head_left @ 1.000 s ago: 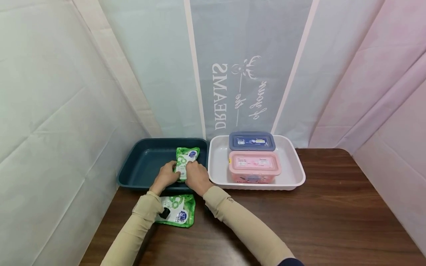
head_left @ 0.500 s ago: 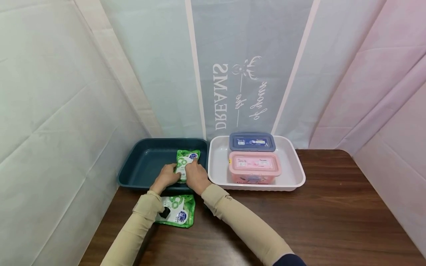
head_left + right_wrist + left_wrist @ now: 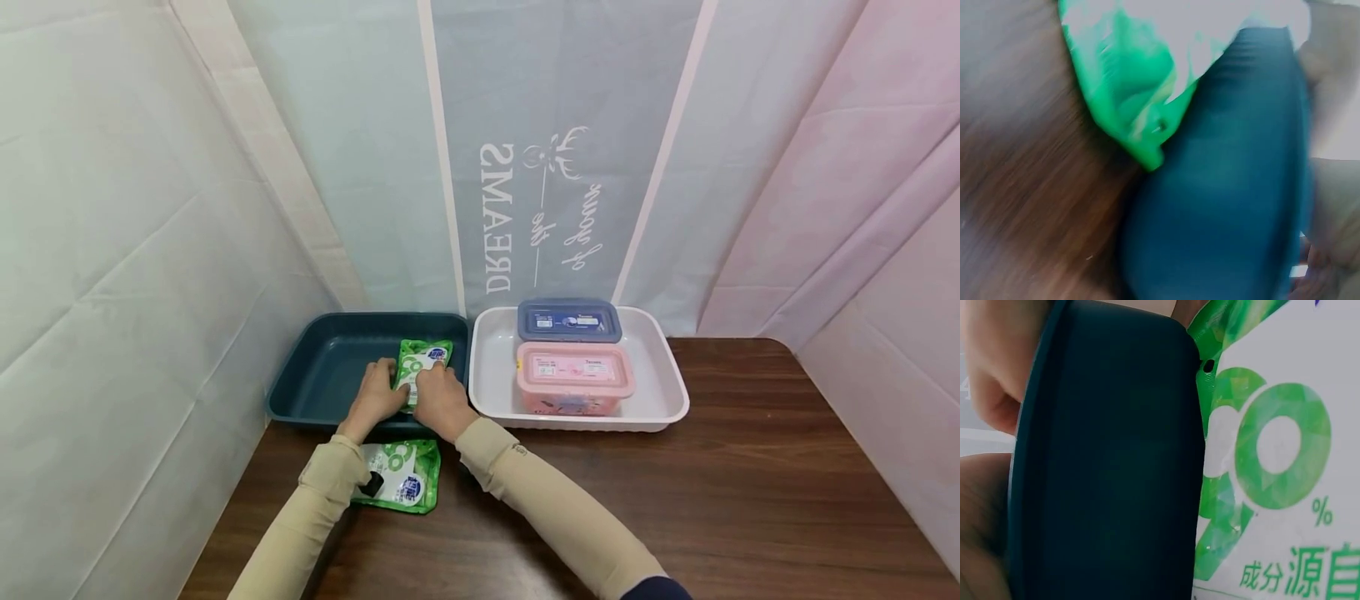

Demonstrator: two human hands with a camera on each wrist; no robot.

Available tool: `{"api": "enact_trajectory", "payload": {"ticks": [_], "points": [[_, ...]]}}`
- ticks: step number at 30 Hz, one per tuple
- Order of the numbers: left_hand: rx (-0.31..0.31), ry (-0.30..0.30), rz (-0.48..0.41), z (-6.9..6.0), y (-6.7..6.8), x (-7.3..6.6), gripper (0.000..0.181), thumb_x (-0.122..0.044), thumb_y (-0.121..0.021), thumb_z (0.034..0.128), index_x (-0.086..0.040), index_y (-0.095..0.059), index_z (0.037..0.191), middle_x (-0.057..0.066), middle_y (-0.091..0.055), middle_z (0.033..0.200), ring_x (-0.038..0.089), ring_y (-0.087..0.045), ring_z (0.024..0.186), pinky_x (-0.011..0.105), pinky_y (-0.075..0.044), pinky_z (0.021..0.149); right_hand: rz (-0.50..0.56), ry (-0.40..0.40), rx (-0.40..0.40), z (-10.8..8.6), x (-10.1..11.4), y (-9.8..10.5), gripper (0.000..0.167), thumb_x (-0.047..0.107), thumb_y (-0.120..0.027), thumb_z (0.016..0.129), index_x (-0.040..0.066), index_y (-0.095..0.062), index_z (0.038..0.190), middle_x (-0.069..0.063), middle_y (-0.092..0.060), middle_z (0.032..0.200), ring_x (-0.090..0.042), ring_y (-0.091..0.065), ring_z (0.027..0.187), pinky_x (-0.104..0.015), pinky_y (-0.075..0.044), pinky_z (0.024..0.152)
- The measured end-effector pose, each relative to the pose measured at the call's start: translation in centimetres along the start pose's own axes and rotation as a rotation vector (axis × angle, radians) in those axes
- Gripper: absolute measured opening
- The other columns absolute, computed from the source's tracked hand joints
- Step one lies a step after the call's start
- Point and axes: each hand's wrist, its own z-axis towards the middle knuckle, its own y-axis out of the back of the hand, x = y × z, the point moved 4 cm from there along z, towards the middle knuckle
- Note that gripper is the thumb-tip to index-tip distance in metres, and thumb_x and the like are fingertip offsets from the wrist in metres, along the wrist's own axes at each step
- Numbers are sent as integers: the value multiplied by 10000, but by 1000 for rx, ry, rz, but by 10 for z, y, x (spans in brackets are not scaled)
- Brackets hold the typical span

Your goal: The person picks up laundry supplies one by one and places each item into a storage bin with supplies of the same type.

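On the bench (image 3: 750,467) there's a dark teal tray (image 3: 330,367), green-and-white pouch (image 3: 414,365) inside, with left hand (image 3: 375,397) and right hand (image 3: 444,403) gripping its sides, fingers (image 3: 435,375) curled. Looks soft, slick, maybe hefty, so I'd hold both long edges.

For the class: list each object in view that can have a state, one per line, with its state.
Pink box, lid on
Blue box, lid on, sides hidden
White tray, uncovered, holding both boxes
Far packet, in dark tray, touched by left hand and right hand
Dark tray, uncovered, holding far packet
Near packet, printed side up, partly behind left sleeve
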Motion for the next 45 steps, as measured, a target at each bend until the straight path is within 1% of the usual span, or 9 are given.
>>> {"api": "enact_trajectory", "payload": {"ticks": [7,10,13,18,24,30,35,39,45], "points": [[-79,-63,-30,-12,10,-2,555,-135,-634,1066,50,-432,1549,292,-489,1443,420,-546,1159,548,-491,917,-10,119,-83,-20,14,19,252,206,-721,1019,11,-768,1172,-191,-709,1121,-326,-684,1054,-385,-630,881],[-82,-96,-72,-20,14,-5,543,-111,-640,1063,56,-448,1543,297,-510,1444,448,-557,1210,564,-508,966,-15,171,-137,-32,17,25,242,179,-679,1041,15,-761,1197,-162,-714,1084,-286,-683,1002,-367,-618,898],[-93,-132,-119,-30,16,-5,536,-93,-637,1063,56,-453,1544,292,-517,1454,459,-565,1262,581,-521,1010,12,213,-193,-46,19,27,209,155,-662,1045,24,-764,1173,-150,-703,1050,-268,-671,909,-313,-608,773],[-132,-213,-165,-45,18,-3,529,-57,-657,1050,39,-473,1537,254,-536,1459,421,-606,1238,555,-545,1007,50,253,-248,-72,23,28,248,203,-695,1043,49,-758,1227,-132,-709,1110,-237,-671,900,-279,-590,745],[-164,-303,-140,-67,27,-4,486,-50,-683,1040,5,-526,1497,230,-575,1422,373,-637,1171,532,-577,940,147,278,-207,-96,25,23,258,197,-717,1026,60,-757,1240,-120,-714,1178,-218,-690,976,-273,-608,736],[-209,-390,-54,-92,30,-6,396,-62,-706,1030,0,-607,1409,215,-621,1332,387,-639,1128,542,-585,899,181,306,-170,-108,23,12,235,186,-751,998,58,-772,1193,-78,-720,1077,-178,-677,858,-242,-567,647],[-291,-403,-21,-113,32,0,290,-14,-747,986,-56,-702,1269,120,-697,1194,257,-670,982,405,-605,811,143,331,-92,-116,25,-5,346,321,-806,969,117,-768,1245,-37,-715,1156,-173,-670,979,-245,-587,745],[-216,-403,6,-125,27,1,259,2,-743,983,-71,-724,1231,74,-714,1133,167,-675,914,350,-604,778,64,347,-61,-120,25,-13,451,461,-845,916,186,-771,1267,-18,-687,1258,-203,-627,1105,-278,-582,889],[-18,-309,117,-133,10,5,269,-94,-740,1011,-117,-735,1279,46,-704,1255,263,-654,1117,487,-580,908,9,342,-8,-122,20,-18,569,550,-880,853,207,-764,1292,-34,-658,1350,-237,-613,1179,-311,-574,962]]}}
